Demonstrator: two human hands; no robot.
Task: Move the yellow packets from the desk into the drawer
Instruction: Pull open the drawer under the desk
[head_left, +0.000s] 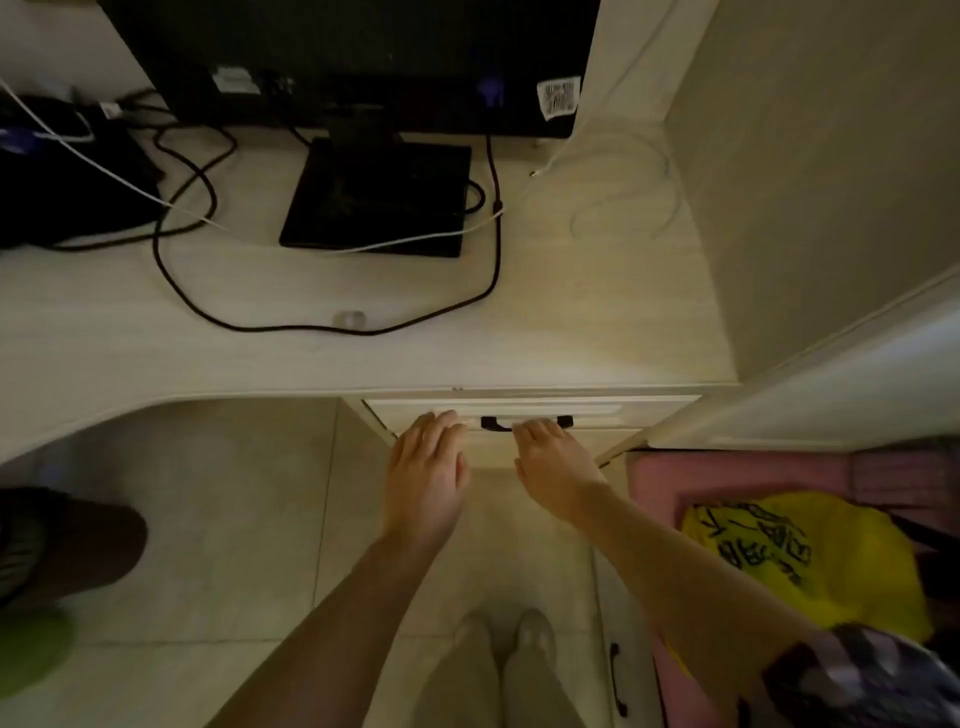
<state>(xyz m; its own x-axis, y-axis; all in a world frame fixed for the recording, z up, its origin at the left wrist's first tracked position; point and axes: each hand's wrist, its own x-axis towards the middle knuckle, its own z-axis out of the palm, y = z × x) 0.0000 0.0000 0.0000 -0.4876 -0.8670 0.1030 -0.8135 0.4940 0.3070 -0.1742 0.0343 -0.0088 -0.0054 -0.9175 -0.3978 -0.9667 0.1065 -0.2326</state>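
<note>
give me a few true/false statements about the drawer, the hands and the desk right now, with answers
1. The drawer is pulled wide open. False: its front sits nearly flush under the desk edge.
2. Both hands reach the drawer front with straight fingers. True: the left hand beside the black handle, the right hand at it.
3. Yellow packets lie on the desk. False: none show there; only a yellow bag sits low at the right.
4. A black cable loops across the desk. True.
5. The monitor base stands on the floor. False: it stands on the desk.
</note>
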